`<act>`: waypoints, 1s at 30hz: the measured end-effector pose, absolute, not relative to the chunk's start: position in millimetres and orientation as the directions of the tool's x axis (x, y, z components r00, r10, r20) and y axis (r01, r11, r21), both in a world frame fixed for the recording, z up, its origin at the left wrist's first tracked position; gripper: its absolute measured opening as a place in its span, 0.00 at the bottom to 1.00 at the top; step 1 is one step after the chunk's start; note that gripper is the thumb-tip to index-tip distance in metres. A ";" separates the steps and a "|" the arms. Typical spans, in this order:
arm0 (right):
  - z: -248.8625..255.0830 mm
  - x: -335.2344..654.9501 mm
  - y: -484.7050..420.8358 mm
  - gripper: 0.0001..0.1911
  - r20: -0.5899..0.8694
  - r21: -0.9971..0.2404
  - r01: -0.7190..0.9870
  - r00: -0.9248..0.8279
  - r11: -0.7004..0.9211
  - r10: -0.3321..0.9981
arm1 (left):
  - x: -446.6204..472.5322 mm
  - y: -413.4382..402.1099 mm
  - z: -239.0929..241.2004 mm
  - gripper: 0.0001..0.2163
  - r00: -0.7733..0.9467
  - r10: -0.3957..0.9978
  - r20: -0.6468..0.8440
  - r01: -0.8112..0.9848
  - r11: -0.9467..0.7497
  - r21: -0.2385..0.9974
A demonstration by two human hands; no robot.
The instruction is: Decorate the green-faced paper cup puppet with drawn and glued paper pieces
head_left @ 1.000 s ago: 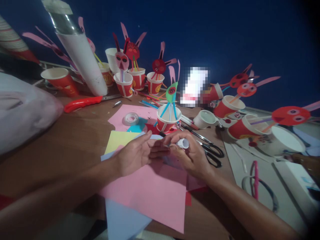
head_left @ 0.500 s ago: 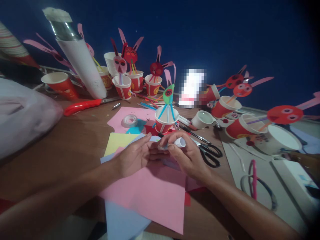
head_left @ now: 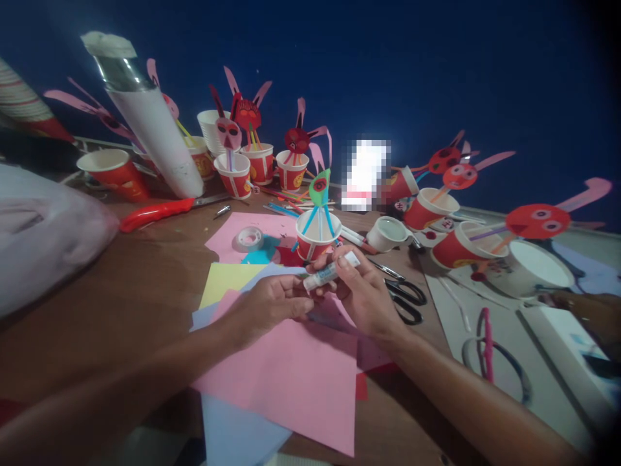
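My right hand (head_left: 365, 294) is closed round a small white glue stick (head_left: 330, 272), held slanted above the papers. My left hand (head_left: 269, 304) meets it from the left, its fingers pinched at the lower end of the stick. Both hands hover over a pink paper sheet (head_left: 295, 369) that lies on blue and yellow sheets (head_left: 228, 279). Just beyond the hands stands a red paper cup (head_left: 315, 237) with blue straws and a green paper face.
Black scissors (head_left: 405, 299) lie right of my right hand. A tape roll (head_left: 249, 238) sits on pink paper behind. Several red cups with paper bunny faces (head_left: 250, 162) crowd the back and right. Red-handled scissors (head_left: 158, 212), a white tube (head_left: 150, 129) and a cushion (head_left: 43, 233) are left.
The glue stick was lifted and tilted, and now shows its length between both hands. My left hand went from lying flat on the paper to pinching the stick's lower end.
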State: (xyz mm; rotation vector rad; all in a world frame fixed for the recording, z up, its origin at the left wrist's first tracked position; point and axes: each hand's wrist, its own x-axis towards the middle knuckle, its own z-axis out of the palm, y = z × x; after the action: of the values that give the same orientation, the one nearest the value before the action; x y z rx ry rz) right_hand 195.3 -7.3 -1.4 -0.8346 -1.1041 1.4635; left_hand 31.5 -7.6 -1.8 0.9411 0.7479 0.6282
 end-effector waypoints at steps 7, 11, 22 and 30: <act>2.0 190.3 -10.8 0.08 0.037 -0.929 -0.369 -0.197 -0.039 0.980 | 33.6 -8.6 0.0 0.07 0.483 0.835 -0.264 -0.122 0.362 0.924; 4.1 189.2 -11.1 0.07 0.041 -0.910 -0.413 -0.197 -0.045 0.980 | 33.5 -8.3 2.9 0.05 0.429 0.856 -0.288 -0.023 0.329 0.944; 7.5 190.5 -11.2 0.08 0.030 -0.896 -0.441 -0.182 -0.055 0.983 | 30.2 -6.4 1.5 0.06 0.428 0.835 -0.346 0.041 0.364 0.931; 15.5 197.2 -2.9 0.10 -0.083 -0.771 -0.620 -0.127 -0.145 0.988 | 22.1 2.7 1.9 0.07 0.468 0.796 -0.384 -0.197 0.517 0.833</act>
State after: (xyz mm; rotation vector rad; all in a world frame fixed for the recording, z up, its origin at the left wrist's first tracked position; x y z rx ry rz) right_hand 197.2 -2.9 15.5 -0.7260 -0.6920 1.6100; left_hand 22.1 2.7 1.9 0.8050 0.8737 0.6970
